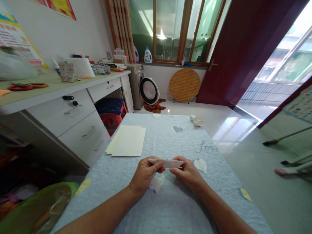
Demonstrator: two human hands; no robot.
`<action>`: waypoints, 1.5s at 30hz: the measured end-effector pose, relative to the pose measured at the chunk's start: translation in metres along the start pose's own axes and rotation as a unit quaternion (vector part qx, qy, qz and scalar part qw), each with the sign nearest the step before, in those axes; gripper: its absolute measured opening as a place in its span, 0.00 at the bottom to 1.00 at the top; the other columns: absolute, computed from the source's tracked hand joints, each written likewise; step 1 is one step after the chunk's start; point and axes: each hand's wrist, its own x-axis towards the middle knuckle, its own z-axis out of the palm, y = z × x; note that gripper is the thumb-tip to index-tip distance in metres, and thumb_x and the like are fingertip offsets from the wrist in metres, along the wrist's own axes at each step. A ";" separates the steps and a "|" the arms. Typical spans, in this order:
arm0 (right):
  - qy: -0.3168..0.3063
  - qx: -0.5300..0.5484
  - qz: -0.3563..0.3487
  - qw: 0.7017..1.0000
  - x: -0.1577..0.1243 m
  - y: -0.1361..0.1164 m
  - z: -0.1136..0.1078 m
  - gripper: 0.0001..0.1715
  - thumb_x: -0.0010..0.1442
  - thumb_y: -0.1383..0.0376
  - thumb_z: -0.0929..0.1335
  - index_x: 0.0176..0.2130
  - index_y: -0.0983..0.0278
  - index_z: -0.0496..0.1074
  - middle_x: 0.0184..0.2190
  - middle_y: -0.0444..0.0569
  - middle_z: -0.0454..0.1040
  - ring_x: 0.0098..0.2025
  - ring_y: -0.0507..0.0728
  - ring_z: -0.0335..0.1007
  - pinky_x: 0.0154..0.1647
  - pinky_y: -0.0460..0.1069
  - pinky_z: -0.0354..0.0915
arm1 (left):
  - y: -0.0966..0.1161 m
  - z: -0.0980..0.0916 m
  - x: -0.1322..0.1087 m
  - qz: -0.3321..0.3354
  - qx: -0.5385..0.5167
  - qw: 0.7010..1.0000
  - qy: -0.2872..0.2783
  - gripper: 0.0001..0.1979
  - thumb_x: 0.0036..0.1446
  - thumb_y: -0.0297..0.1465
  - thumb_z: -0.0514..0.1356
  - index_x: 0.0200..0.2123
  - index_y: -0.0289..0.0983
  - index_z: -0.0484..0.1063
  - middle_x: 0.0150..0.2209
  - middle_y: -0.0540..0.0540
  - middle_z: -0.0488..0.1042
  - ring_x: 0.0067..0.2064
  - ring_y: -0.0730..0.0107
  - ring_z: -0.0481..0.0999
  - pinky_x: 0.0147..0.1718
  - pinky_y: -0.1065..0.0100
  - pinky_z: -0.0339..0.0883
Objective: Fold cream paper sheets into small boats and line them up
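A small piece of folded white paper (170, 163), long and pointed at its ends, is held level between my two hands above the table. My left hand (146, 170) pinches its left part, thumb in front. At its right end, my right hand (186, 170) closes thumb and fingers on it. The fingers behind the paper are partly hidden. To the left lies a stack of cream paper sheets (129, 141). Small folded paper shapes (197, 121) sit at the table's far right corner.
A light blue quilted cloth (165, 136) covers the table. On the left stands a white desk (75, 113) with scissors (21, 86) on top. A green bin (73, 188) is at the lower left. Beyond are a washing machine (135, 84) with its door open and a round wooden board (184, 85).
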 end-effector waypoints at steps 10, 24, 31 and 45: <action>0.018 -0.027 -0.057 0.998 -0.001 0.001 -0.002 0.22 0.55 0.53 0.71 0.22 0.62 0.62 0.19 0.37 0.54 0.22 0.49 0.47 0.24 0.47 0.47 | -0.001 -0.003 -0.001 0.007 0.115 0.992 -0.051 0.17 0.48 0.42 0.68 0.22 0.34 0.73 0.18 0.53 0.67 0.22 0.76 0.64 0.25 0.73 0.57; 0.039 0.002 -0.055 0.998 -0.007 -0.003 -0.021 0.23 0.56 0.49 0.70 0.24 0.63 0.65 0.19 0.39 0.57 0.24 0.50 0.51 0.27 0.47 0.48 | 0.003 -0.010 -0.002 0.004 0.160 0.984 -0.075 0.16 0.51 0.42 0.65 0.24 0.34 0.76 0.20 0.50 0.69 0.24 0.72 0.65 0.27 0.71 0.57; 0.034 -0.001 -0.061 0.998 -0.008 -0.002 -0.023 0.24 0.57 0.49 0.70 0.23 0.63 0.64 0.19 0.39 0.58 0.25 0.50 0.51 0.28 0.47 0.48 | 0.004 -0.016 -0.002 0.035 0.128 0.991 -0.009 0.15 0.51 0.40 0.64 0.21 0.36 0.69 0.20 0.52 0.65 0.25 0.73 0.63 0.28 0.72 0.56; 0.026 -0.047 -0.073 0.996 -0.008 -0.002 -0.019 0.21 0.58 0.52 0.69 0.24 0.62 0.63 0.21 0.39 0.56 0.25 0.51 0.51 0.27 0.47 0.49 | 0.009 -0.017 -0.005 0.107 0.247 0.962 -0.044 0.15 0.49 0.35 0.67 0.41 0.36 0.77 0.36 0.46 0.77 0.37 0.64 0.74 0.38 0.68 0.65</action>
